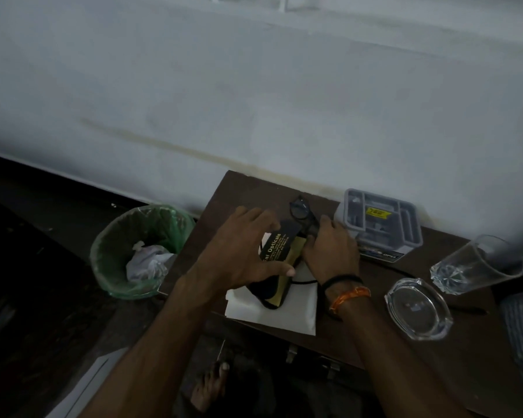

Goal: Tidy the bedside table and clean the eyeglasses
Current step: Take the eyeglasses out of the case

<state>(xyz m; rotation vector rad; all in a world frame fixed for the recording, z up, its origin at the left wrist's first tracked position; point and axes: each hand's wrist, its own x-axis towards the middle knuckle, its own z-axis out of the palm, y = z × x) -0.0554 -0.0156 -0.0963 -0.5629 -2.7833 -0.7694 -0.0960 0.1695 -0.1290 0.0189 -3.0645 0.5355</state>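
The eyeglasses lie at the back part of the bedside table, close to the wall, and I take the black glasses case with gold letters as the landmark: the glasses are just behind its far end and seem half inside or half behind it, I cannot tell which. The left hand grips the case from the left side, the fingers curled over its top and the thumb under its near edge. The right hand is at the right of the case, its fingers bent around the dark frame where one lens meets the arm, so it seems to hold the glasses there, though the dim light hides the exact contact. Under the case lies a white tissue, spread flat toward the front of the table. To the right of the case stands a grey plastic box, and further right and nearer are a glass ashtray and a drinking glass. To the left of the case, down on the floor, is a green bin. In my judgement the glasses are very light but fragile; the lenses scratch and smear easily and the thin arms bend at the hinges. It is better to hold them by the frame rim or the bridge, not by the lens surface. The case looks soft and may fold in the hand.
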